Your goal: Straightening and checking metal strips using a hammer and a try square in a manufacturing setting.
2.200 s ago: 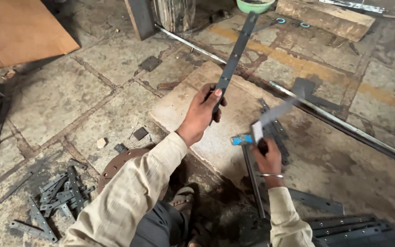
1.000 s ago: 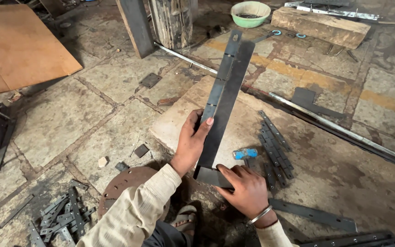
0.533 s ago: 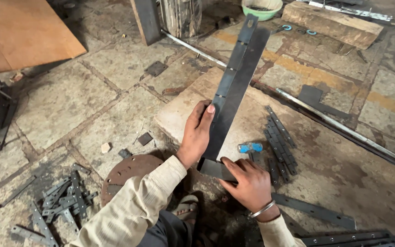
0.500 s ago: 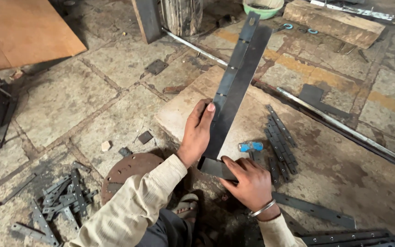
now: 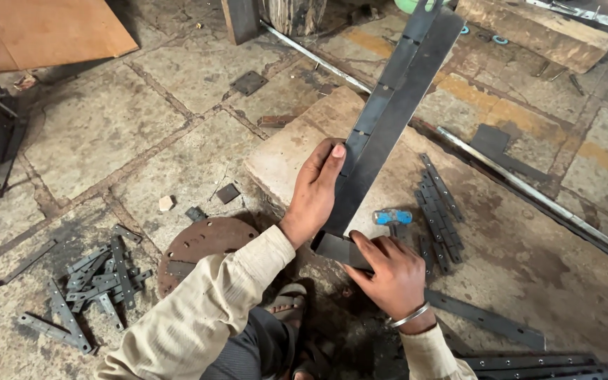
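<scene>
Left hand (image 5: 316,193) fingers curl round the edge of the long hinge (image 5: 388,119), thumb flat along it; right hand (image 5: 388,271) pinches its near end. The hinge stands tilted on the stone slab (image 5: 297,151). It looks stiff, heavy steel with sharp edges, best gripped low by both edges. Smaller hinges (image 5: 438,211) lie beside it.

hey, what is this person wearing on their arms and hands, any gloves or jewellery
No gloves: both hands are bare. The left hand comes out of a long cream-coloured ribbed sleeve with a buttoned-looking cuff at the wrist. The right hand has a thin silver-coloured metal bangle at the wrist, above a matching cream cuff.
</scene>
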